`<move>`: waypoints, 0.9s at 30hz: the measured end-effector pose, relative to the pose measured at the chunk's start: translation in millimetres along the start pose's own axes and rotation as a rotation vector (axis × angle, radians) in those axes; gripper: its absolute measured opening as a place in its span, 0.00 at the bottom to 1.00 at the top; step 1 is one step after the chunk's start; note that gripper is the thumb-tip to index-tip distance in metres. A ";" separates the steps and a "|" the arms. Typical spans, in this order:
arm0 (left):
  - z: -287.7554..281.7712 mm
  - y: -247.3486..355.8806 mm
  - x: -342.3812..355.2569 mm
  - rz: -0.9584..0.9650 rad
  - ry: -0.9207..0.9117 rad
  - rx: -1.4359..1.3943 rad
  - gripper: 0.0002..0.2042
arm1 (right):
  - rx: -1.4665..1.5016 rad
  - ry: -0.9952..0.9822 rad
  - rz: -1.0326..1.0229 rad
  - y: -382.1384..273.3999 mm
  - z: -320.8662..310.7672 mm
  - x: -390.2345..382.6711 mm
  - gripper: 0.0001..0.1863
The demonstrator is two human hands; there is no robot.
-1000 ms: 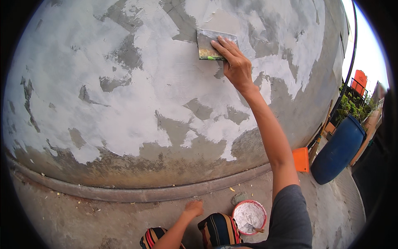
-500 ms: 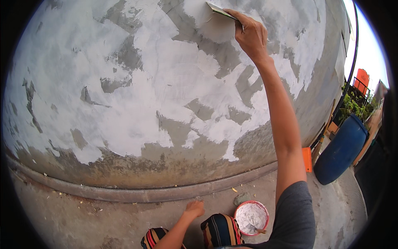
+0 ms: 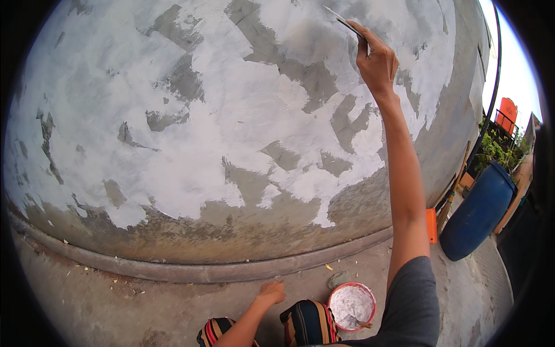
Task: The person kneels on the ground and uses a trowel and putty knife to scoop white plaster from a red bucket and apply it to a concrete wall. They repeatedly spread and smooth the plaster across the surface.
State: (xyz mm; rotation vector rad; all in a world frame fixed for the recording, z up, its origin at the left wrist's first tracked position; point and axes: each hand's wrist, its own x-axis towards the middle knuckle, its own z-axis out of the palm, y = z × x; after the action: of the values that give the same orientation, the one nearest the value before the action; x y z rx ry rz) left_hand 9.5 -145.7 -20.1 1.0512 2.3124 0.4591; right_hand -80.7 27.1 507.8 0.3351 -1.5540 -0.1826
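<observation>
The right hand (image 3: 378, 62) is closed on a flat blade (image 3: 348, 27), seen nearly edge-on toward the upper right of the patchy wall (image 3: 266, 220); whether it touches, I cannot tell. The left hand (image 3: 270, 292), loosely curled, is near the wall's bottom edge; I cannot tell if it holds anything. A red-rimmed bucket (image 3: 374, 308) of white paste (image 3: 354, 299) stands on the floor (image 3: 144, 312) beside the right knee (image 3: 309, 324).
</observation>
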 end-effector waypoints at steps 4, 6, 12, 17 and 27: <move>5.8 -1.7 5.2 -0.037 0.001 -0.010 0.22 | -0.034 -0.007 0.009 -6.8 25.8 -29.4 0.25; 8.4 -2.0 10.3 -0.033 0.005 -0.011 0.22 | -0.049 -0.025 -0.050 -22.6 27.0 -56.0 0.24; 13.1 -8.7 11.5 -0.041 0.016 0.012 0.24 | 0.318 0.034 -0.107 -95.3 30.5 -36.9 0.23; 3.7 -8.2 8.2 -0.036 -0.001 -0.017 0.24 | 0.259 0.249 -0.299 -125.9 88.6 26.5 0.25; -5.0 4.4 -15.8 -0.033 0.063 -0.067 0.21 | 0.169 -0.143 -0.244 -159.7 93.8 -78.8 0.29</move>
State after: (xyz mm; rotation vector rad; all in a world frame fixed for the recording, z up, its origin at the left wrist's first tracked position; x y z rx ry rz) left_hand 17.5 -155.4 -8.5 0.9779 2.3489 0.5605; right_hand -160.1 -106.7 380.1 0.6583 -1.6715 -0.2701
